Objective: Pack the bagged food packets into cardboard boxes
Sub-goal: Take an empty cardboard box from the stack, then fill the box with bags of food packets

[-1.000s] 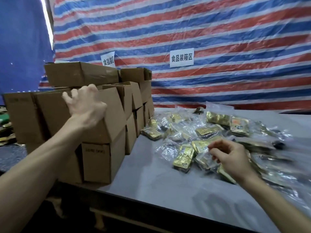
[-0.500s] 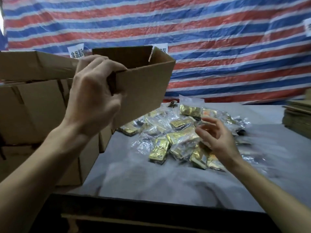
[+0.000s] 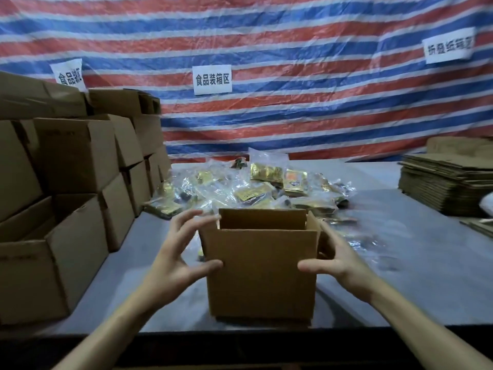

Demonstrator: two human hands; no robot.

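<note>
An open-topped brown cardboard box (image 3: pixel 261 273) stands upright on the grey table (image 3: pixel 405 284), close to its front edge. My left hand (image 3: pixel 178 252) is at the box's left corner, thumb on the front face and fingers spread by the left flap. My right hand (image 3: pixel 338 257) mirrors it at the right corner, with its thumb on the front face and its fingers along the right side, partly hidden by the flap. Just behind the box lies a heap of clear bags with gold food packets (image 3: pixel 266 188). The inside of the box is hidden from me.
Made-up cardboard boxes (image 3: pixel 74 156) are stacked on the left, one of them open (image 3: pixel 53 263) at the front. A pile of flattened cartons (image 3: pixel 448 182) sits at the right. A striped tarp with paper signs (image 3: pixel 212 79) closes off the back.
The box, held up in my left hand before, now stands on the table in front of me. My right hand left the packets and came to the box's right side.
</note>
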